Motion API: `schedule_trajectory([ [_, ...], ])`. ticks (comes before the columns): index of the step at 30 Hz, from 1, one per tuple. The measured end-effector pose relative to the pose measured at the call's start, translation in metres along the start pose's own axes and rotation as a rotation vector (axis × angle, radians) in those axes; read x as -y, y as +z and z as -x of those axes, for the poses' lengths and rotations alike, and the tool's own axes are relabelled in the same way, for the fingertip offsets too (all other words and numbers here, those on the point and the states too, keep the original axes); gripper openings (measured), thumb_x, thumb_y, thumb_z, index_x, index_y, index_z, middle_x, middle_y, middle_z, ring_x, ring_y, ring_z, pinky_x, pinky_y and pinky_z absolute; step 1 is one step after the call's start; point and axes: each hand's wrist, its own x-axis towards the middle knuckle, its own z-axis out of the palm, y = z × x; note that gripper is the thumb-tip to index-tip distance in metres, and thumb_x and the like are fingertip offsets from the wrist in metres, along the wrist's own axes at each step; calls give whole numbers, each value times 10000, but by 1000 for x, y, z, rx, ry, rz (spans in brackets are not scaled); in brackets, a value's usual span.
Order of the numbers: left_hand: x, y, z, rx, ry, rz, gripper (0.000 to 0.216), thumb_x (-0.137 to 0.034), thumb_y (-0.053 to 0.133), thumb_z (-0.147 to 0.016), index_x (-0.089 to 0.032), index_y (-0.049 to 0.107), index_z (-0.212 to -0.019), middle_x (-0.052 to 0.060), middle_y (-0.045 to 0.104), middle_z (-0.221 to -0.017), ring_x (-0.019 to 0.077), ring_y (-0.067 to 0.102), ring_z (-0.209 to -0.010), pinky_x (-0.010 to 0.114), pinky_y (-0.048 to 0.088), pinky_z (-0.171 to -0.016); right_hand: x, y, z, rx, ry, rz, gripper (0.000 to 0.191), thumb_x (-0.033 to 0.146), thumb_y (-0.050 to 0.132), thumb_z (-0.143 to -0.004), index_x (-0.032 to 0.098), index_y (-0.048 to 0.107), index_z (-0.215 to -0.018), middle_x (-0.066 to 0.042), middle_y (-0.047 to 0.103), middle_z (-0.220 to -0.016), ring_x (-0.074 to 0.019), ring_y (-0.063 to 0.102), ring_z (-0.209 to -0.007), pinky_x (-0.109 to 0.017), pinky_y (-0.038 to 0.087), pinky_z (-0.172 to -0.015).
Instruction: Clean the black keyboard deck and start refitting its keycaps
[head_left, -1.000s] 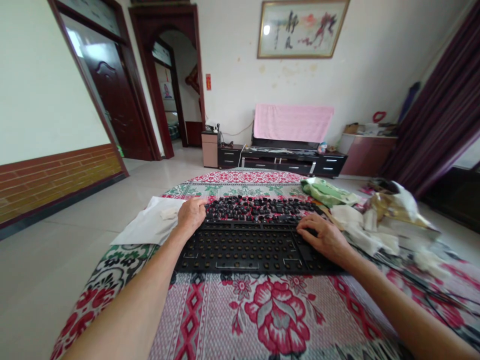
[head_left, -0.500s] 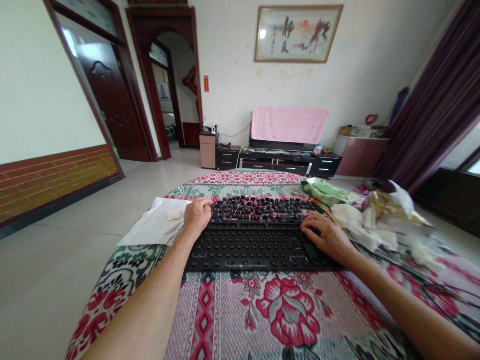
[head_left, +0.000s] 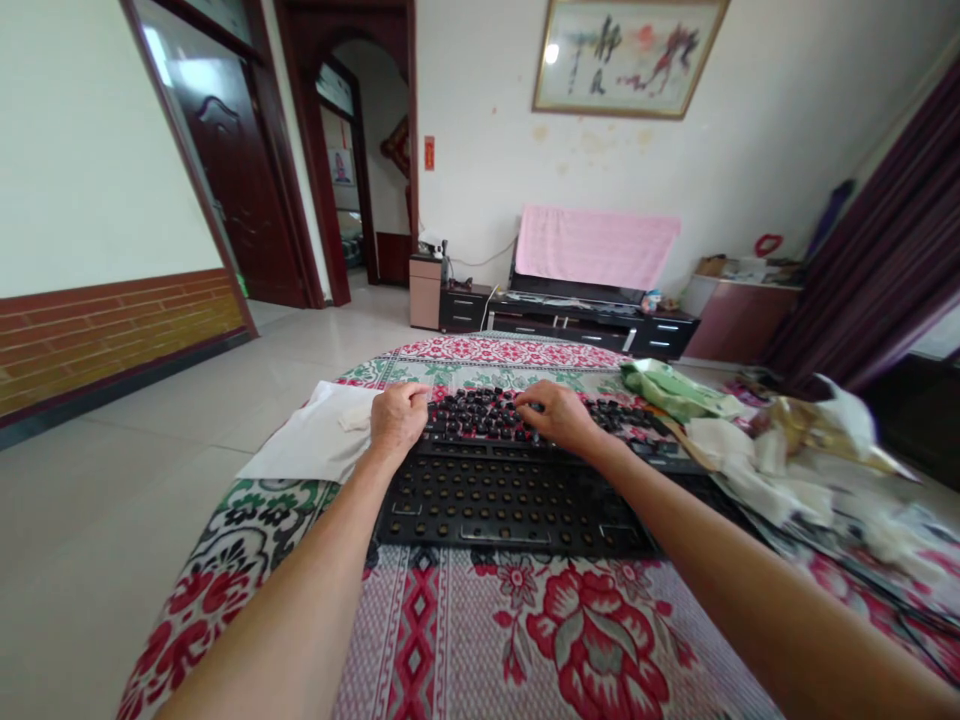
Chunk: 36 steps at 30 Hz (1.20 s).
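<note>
A black keyboard base (head_left: 495, 505) without its keycaps lies on the flowered tablecloth, its rows of switches bare. Behind it, loose black keycaps (head_left: 480, 412) are spread in a wide heap. My left hand (head_left: 397, 420) is closed at the base's far left corner, thumb and forefinger together; whatever they hold is too small to make out. Over the middle of the heap, my right hand (head_left: 556, 412) has its fingers bent down and drawn together among the keycaps. Its fingertips are partly hidden, so what is between them cannot be seen.
White paper (head_left: 311, 440) lies left of the keyboard with a crumpled tissue on it. To the right are a green plastic wrapper (head_left: 675, 388), crumpled tissues (head_left: 739, 460) and dark cables (head_left: 870, 580). A low TV cabinet (head_left: 570, 318) stands beyond the table.
My right hand has left the keyboard's right side and moved left and away from me into the keycap heap. My left hand stays at the far left corner. The view has tilted slightly.
</note>
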Motion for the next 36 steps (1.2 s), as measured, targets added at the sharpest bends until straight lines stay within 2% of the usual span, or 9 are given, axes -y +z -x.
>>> schedule_trajectory([
  [3,2,-5,-3,-63,-43,41,282,-151,475,-709,-203,715,-849,8,715,-899,173,648,-866,237,464,-824,11,30,-44,88,30,60,202,203,538,-776,188,719,-864,-64,680,-864,-191,592,-872,-283,432,-800],
  [5,3,-8,-5,-95,-73,73,285,-155,473,-709,-202,714,-853,4,719,-875,171,651,-851,234,467,-816,16,42,-66,125,102,82,220,244,541,-783,206,719,-906,-66,679,-934,-201,589,-915,-289,427,-823],
  [8,4,-11,-7,-131,-112,110,283,-165,476,-707,-201,713,-857,1,721,-857,169,656,-806,236,474,-799,21,52,-89,207,195,131,256,284,529,-791,248,708,-971,-55,668,-1025,-214,582,-965,-303,423,-844],
  [12,5,-13,-8,-162,-125,135,291,-157,470,-707,-192,714,-863,13,720,-872,164,654,-816,233,471,-794,25,60,-106,308,250,165,266,316,553,-760,289,705,-976,-37,668,-1047,-244,580,-989,-341,428,-841],
  [17,4,-16,-8,-150,-161,107,285,-148,483,-707,-204,714,-865,2,719,-878,158,651,-825,225,462,-813,29,66,-114,383,282,182,243,330,580,-716,298,725,-909,-25,685,-999,-263,580,-983,-384,411,-862],
  [23,2,-16,-8,-152,-152,87,284,-133,483,-709,-212,715,-853,-11,720,-869,153,649,-820,219,461,-808,27,69,-114,450,304,179,233,330,560,-712,292,732,-864,-19,695,-937,-233,595,-933,-353,412,-844],
  [29,4,-15,-7,-125,-134,81,275,-140,483,-722,-217,711,-854,-15,719,-871,150,650,-824,230,466,-820,30,70,-116,458,280,201,230,278,533,-725,211,731,-820,-79,690,-909,-264,586,-925,-411,381,-858],
  [33,3,-13,-8,-40,-77,153,264,-134,502,-720,-207,709,-866,-5,716,-885,145,648,-814,234,476,-804,35,61,-117,415,224,204,270,238,459,-780,173,717,-823,-79,685,-891,-220,586,-872,-335,384,-818],
  [36,0,-11,-10,62,-72,262,238,-192,540,-733,-200,698,-910,7,714,-865,146,647,-778,245,493,-756,41,49,-111,332,47,96,298,242,417,-819,175,705,-859,-30,678,-824,-149,568,-770,-237,380,-728],
])
